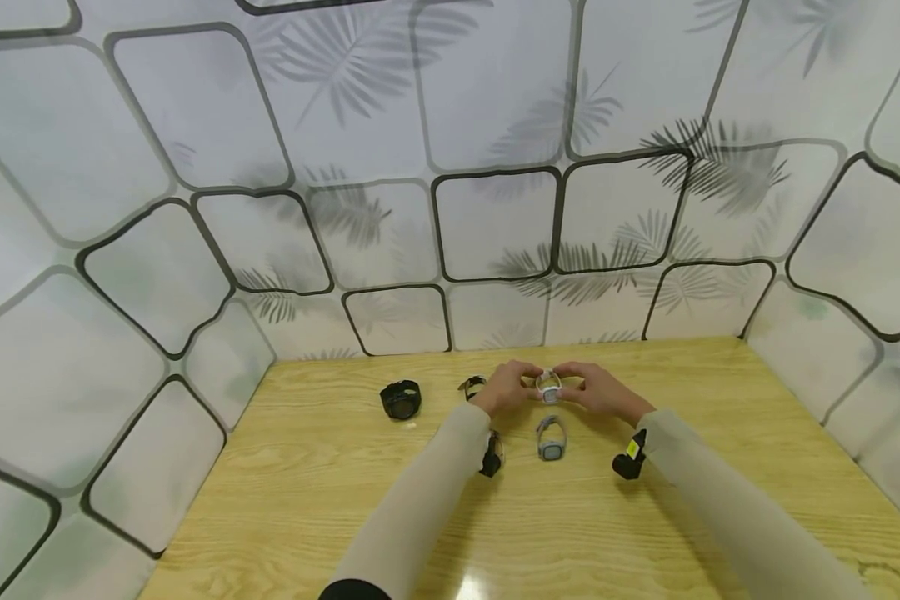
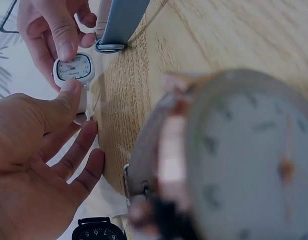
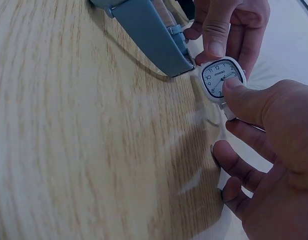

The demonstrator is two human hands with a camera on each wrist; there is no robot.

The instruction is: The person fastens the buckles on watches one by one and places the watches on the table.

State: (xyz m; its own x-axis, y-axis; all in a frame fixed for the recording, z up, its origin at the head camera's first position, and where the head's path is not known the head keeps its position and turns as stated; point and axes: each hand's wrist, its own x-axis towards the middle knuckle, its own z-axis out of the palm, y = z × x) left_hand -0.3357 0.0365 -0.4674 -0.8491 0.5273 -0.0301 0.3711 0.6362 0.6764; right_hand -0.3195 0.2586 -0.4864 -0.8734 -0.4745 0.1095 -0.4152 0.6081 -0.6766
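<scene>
Between my two hands is a white wristwatch (image 1: 551, 395) with a rounded-square face, at the far part of the table. My left hand (image 1: 506, 390) pinches one side of it, its thumb (image 2: 68, 95) on the edge of the face. From the other side my right hand (image 1: 600, 392) pinches it too, the thumb (image 3: 236, 97) over part of the dial. The strap is partly hidden behind the fingers. Nearer to me stands a blue-grey wristwatch (image 1: 551, 451), its strap (image 3: 148, 37) buckled in a loop.
A black watch (image 1: 401, 402) sits at the left, and a dark-strapped watch (image 1: 472, 385) is partly behind my left hand. Large and blurred in the left wrist view is a rose-gold-cased watch (image 2: 244, 160). Patterned walls border the wooden table (image 1: 292, 500).
</scene>
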